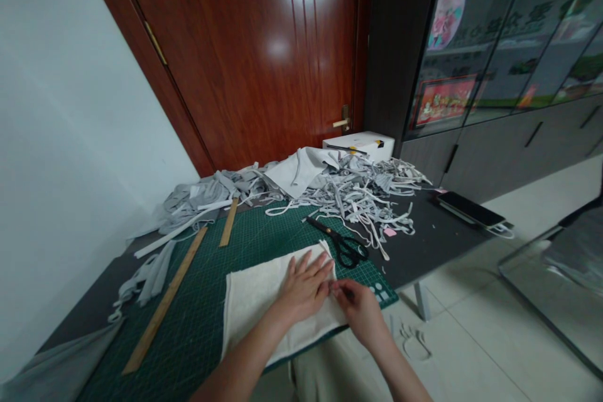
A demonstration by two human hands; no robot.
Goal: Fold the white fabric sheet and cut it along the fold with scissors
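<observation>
A cream, roughly rectangular cloth (257, 301) lies at the front of the green cutting mat (188, 326), and its edges look layered. My left hand (304, 289) rests flat on the right half of the cloth with its fingers stretched out. At the cloth's right edge, beside the left thumb, my right hand (358, 308) pinches the edge between thumb and fingers. The fingertips partly hide the pinched spot. Black-handled scissors (342, 242) lie just beyond the cloth's far right corner, blades toward the back left.
One long wooden ruler (164, 301) and a shorter wooden strip (229, 223) lie on the mat. Grey and white fabric scraps (348, 188) are heaped along the back, before a white box (377, 144). A phone (471, 210) lies at the table's right end; a chair (532, 264) stands beyond.
</observation>
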